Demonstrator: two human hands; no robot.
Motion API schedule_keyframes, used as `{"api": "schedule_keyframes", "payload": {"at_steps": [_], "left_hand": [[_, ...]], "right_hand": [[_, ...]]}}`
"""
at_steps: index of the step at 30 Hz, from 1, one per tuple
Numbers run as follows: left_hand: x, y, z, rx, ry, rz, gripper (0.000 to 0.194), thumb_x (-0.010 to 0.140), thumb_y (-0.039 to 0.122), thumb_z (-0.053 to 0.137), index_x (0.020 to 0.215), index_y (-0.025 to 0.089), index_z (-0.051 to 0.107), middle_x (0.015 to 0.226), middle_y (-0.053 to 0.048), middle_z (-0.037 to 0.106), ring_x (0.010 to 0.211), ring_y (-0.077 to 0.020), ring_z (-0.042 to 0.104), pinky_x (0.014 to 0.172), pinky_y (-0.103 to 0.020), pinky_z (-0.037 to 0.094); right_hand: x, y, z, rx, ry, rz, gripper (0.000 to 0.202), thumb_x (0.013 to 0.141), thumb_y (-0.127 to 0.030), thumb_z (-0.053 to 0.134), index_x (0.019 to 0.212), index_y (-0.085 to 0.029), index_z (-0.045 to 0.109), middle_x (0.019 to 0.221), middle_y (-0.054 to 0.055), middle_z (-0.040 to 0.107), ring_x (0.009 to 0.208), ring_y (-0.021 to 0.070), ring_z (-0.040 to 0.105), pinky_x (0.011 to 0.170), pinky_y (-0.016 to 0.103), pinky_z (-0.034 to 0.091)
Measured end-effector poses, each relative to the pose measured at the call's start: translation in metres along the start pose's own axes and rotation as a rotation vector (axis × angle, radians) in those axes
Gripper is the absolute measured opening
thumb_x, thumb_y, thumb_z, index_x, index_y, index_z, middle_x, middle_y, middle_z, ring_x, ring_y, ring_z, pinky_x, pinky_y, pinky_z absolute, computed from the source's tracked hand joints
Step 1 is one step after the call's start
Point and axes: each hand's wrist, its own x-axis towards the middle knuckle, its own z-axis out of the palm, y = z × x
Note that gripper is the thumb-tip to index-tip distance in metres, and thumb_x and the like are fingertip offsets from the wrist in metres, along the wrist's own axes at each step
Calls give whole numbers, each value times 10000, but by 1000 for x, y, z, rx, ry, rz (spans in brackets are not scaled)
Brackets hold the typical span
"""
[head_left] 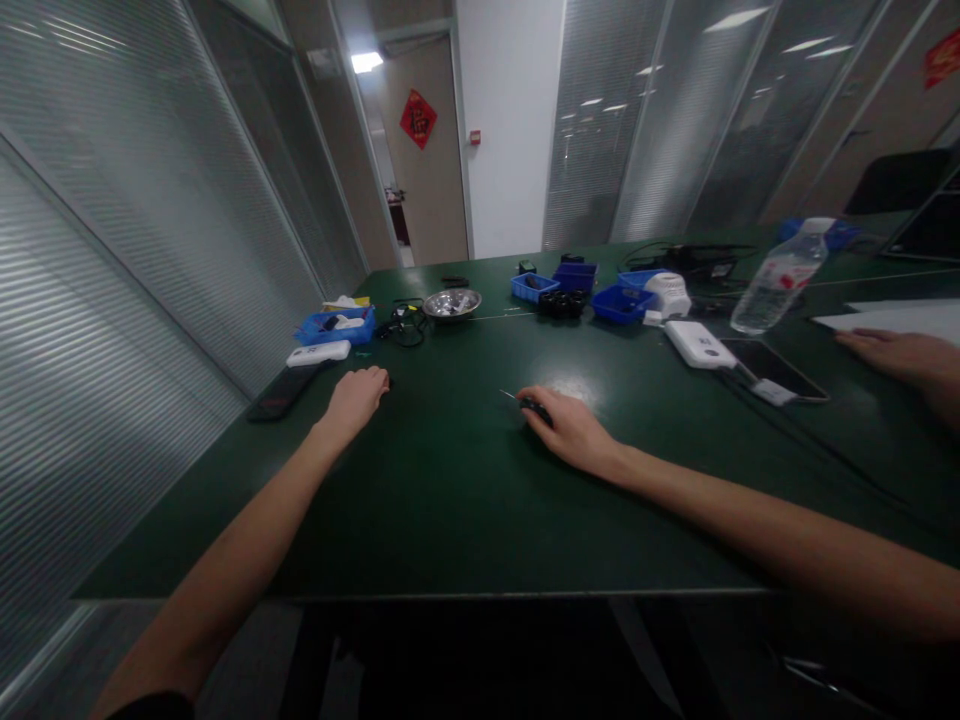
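Right hand (568,428): fingers wrapped round black-handled tool (535,408). Left hand (355,402): fingers curled at dark piece (391,383); whether gripped, cannot tell.

red diamond (418,119) on the door (435,210) reads 福.

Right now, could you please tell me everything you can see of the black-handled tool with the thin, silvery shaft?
The black-handled tool with the thin, silvery shaft is held in the person's right hand, whose fingers partly cover the handle. The handle looks smooth, perhaps plastic; the slim, straight shaft looks metallic and points leftward and slightly away from the person. It lies low over the dark green table; whether it touches the surface, and its tip's shape, I cannot tell.
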Motion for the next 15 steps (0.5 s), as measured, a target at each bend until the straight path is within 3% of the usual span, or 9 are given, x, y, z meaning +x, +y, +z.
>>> {"api": "schedule_keyframes", "payload": {"at_steps": [8, 15], "left_hand": [[-5, -46, 12, 33, -22, -176, 232, 1019, 263, 480, 1033, 168, 691, 1128, -174, 723, 1025, -326, 693, 845, -403, 507], [-7, -59, 8, -30, -10, -252, 203, 1019, 296, 506, 1007, 190, 678, 1149, -152, 723, 1070, -317, 682, 848, -377, 513]], "right_hand": [[0, -4, -3, 9, -18, 25, 259, 1072, -285, 517, 1307, -212, 598, 1189, 107, 729, 985, 263, 720, 874, 444, 587], [0, -2, -3, 8, -17, 6, 264, 1075, -292, 509, 1316, -224, 593, 1196, 104, 730, 998, 260, 724, 879, 435, 592]]}}
